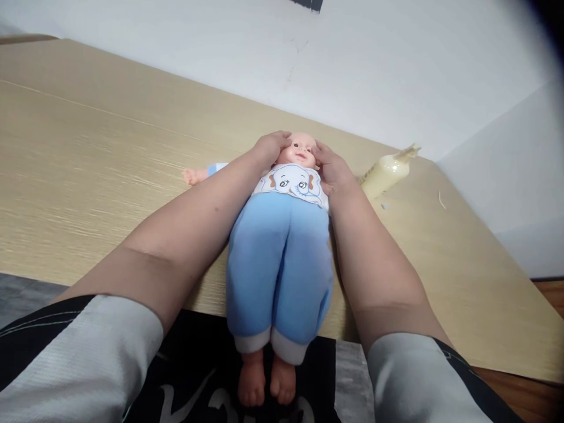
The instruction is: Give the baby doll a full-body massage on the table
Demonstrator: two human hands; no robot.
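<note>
A baby doll [282, 258] lies on its back on the table, its feet pointing toward me. It wears light blue trousers with white cuffs and a white top with an elephant face printed on it. My left hand [272, 148] cups one side of the doll's head, its fingertips by the temple. On the opposite side my right hand [331, 167] holds the head in the same way, with curled fingers near the cheek. One doll arm sticks out to the left beyond my left forearm; the other is hidden.
A pale yellow pump bottle [385, 175] is on the right, beside my right forearm. Near it lie a small grey scrap [385, 206] and a thin white strip [442, 200]. The wooden table [110, 176] meets a white wall [374, 70] behind.
</note>
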